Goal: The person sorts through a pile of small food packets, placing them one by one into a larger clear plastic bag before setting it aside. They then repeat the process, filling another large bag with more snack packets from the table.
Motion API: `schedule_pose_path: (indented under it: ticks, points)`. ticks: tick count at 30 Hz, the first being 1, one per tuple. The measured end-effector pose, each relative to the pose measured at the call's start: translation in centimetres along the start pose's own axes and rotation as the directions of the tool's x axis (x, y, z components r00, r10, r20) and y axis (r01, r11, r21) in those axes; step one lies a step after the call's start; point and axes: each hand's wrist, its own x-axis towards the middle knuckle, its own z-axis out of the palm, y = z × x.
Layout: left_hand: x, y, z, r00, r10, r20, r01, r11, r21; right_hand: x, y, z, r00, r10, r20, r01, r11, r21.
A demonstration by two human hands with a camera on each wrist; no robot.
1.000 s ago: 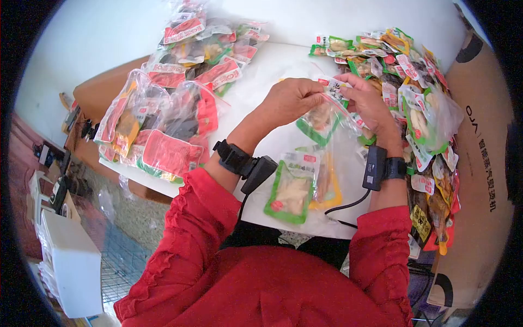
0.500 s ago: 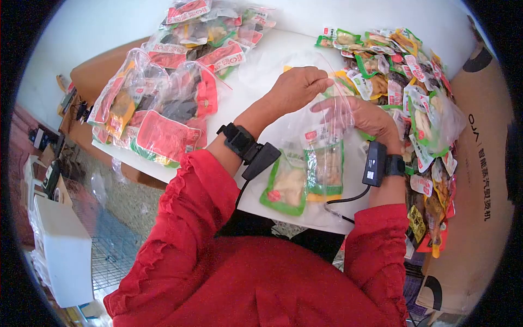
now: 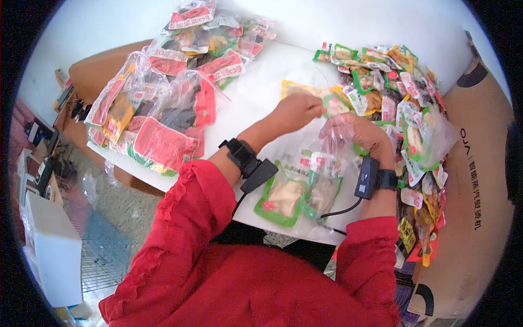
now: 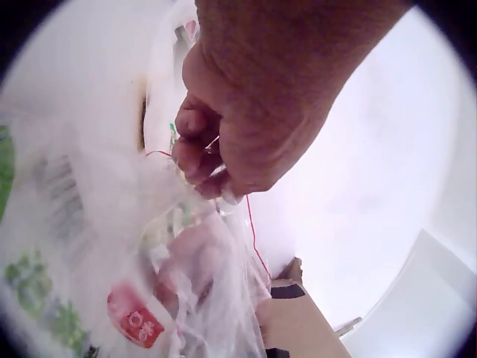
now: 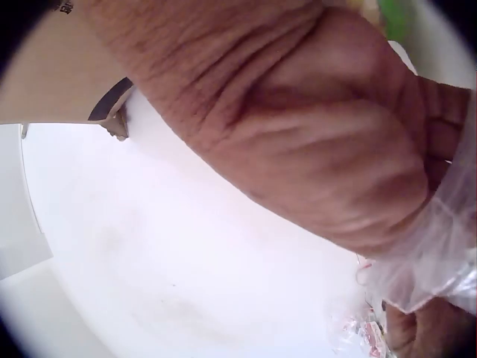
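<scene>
Head view: A white worktop stands against a pale wall, seen from above a person in red sleeves. To the left of the left hand sits a large heap of bagged packets; to the right of the right hand is a heap of loose-looking packets, with a tall cardboard box beyond it. Between the hands and just below them hangs a clear plastic bag. The left hand is closed, fingers curled; the plastic covers the right hand's fingers. Nearer the person than both hands, two green-edged packets lie side by side by the worktop's front edge. White surface shows between the left hand and the left heap.

Left wrist view: The left hand's fingertips pinch the clear bag at its thin red line. Below the fingers, the other hand shows blurred through plastic — white worktop spreads to the right.

Right wrist view: The palm's heel fills the middle, clear plastic gathered at its fingers. They are mostly hidden — how far they open or grip, I cannot tell.
</scene>
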Motion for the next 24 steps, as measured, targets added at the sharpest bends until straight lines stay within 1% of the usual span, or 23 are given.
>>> schedule_pose_path:
  ticks: [1, 2, 3, 4, 5, 7, 8, 9, 10, 11, 12, 13, 15, 16, 17, 19, 20, 21, 23, 24]
  points:
    - [-0.2, 0.2, 0.3, 0.998, -0.024, 0.049, 0.024, 1.000, -0.001, -0.1, 0.4, -0.2, 1.000, -0.001, -0.005, 0.001, 1.000, -0.014]
    - [-0.4, 0.3, 0.7, 0.999, -0.014, 0.041, 0.014, 1.000, -0.003, -0.2, 0.8, -0.3, 0.996, 0.062, -0.071, -0.060, 0.998, 0.030]
    - [-0.7, 0.6, 1.0, 0.996, -0.009, 0.088, 0.009, 1.000, -0.003, -0.1, 1.4, -0.6, 0.983, 0.128, -0.135, -0.118, 0.990, 0.080]
    - [-1.0, 0.7, 1.5, 0.991, -0.004, 0.136, 0.005, 1.000, -0.005, 0.1, 2.2, -1.1, 0.989, 0.111, -0.102, -0.108, 0.994, 0.035]
    - [-1.2, 0.7, 2.0, 0.991, 0.006, 0.131, -0.005, 1.000, -0.008, 0.4, 2.9, -1.5, 0.988, 0.112, -0.109, -0.110, 0.994, 0.026]
    - [-1.5, 0.7, 2.7, 0.982, 0.085, 0.168, -0.107, 0.986, 0.124, 0.6, 3.6, -2.1, 0.997, 0.071, -0.013, -0.071, 0.956, -0.285]
    - [-1.6, 0.6, 2.9, 0.985, 0.061, 0.161, -0.081, 0.989, 0.120, 0.7, 4.2, -2.1, 0.996, 0.080, -0.026, -0.084, 0.941, -0.327]
    - [-1.5, 0.4, 2.9, 0.982, 0.080, 0.169, -0.099, 0.989, 0.108, 0.6, 4.2, -2.1, 0.995, 0.090, -0.047, -0.101, 0.939, -0.328]
    - [-1.3, 0.2, 3.0, 0.987, 0.059, 0.147, -0.060, 0.998, -0.003, 0.5, 4.2, -2.1, 0.999, -0.051, -0.010, 0.044, 0.939, -0.341]
    - [-1.2, -0.1, 3.0, 0.991, 0.034, 0.128, -0.019, 0.993, -0.113, 0.4, 4.2, -2.1, 0.981, -0.191, 0.031, 0.190, 0.917, -0.350]
    - [-1.2, -0.3, 3.0, 0.996, 0.028, 0.088, -0.012, 0.985, -0.172, 0.4, 4.1, -2.0, 0.996, -0.087, 0.009, 0.085, 0.941, -0.327]
    - [-1.2, -0.5, 3.0, 0.995, 0.040, 0.094, -0.022, 0.983, -0.180, 0.2, 3.9, -1.9, 0.997, -0.079, -0.005, 0.073, 0.941, -0.330]
    - [-1.1, -0.8, 2.9, 0.994, -0.078, 0.074, 0.094, 0.964, -0.248, 0.0, 3.5, -1.5, 0.996, 0.068, -0.058, -0.080, 0.966, -0.246]
    - [-1.1, -0.7, 3.1, 0.987, -0.151, 0.059, 0.162, 0.924, -0.346, 0.4, 3.9, -1.7, 1.000, -0.003, -0.015, -0.002, 0.945, -0.327]
    - [-1.1, -0.7, 3.1, 0.987, -0.141, 0.073, 0.158, 0.923, -0.350, 0.9, 4.5, -1.7, 1.000, 0.004, -0.031, -0.013, 0.947, -0.321]
    - [-1.2, -0.7, 3.0, 0.985, -0.171, -0.012, 0.150, 0.896, -0.418, 1.3, 5.6, -1.6, 0.994, 0.096, -0.045, -0.102, 0.980, -0.173]
    - [-1.0, -1.6, 3.3, 0.993, -0.113, -0.017, 0.095, 0.900, -0.426, 1.4, 5.7, -1.6, 0.983, 0.168, -0.067, -0.178, 0.965, -0.193]
    - [-1.1, -1.6, 3.3, 0.995, -0.098, 0.011, 0.093, 0.896, -0.433, 1.4, 5.9, -1.4, 0.979, 0.181, -0.093, -0.195, 0.965, -0.176]
    - [-1.0, -1.3, 3.2, 0.991, -0.131, -0.001, 0.116, 0.883, -0.454, 1.4, 6.3, -1.4, 0.984, 0.125, -0.128, -0.152, 0.962, -0.225]
    - [-0.9, -1.2, 3.2, 0.993, -0.117, 0.021, 0.113, 0.881, -0.460, 1.3, 6.4, -1.3, 0.979, 0.135, -0.151, -0.166, 0.963, -0.213]
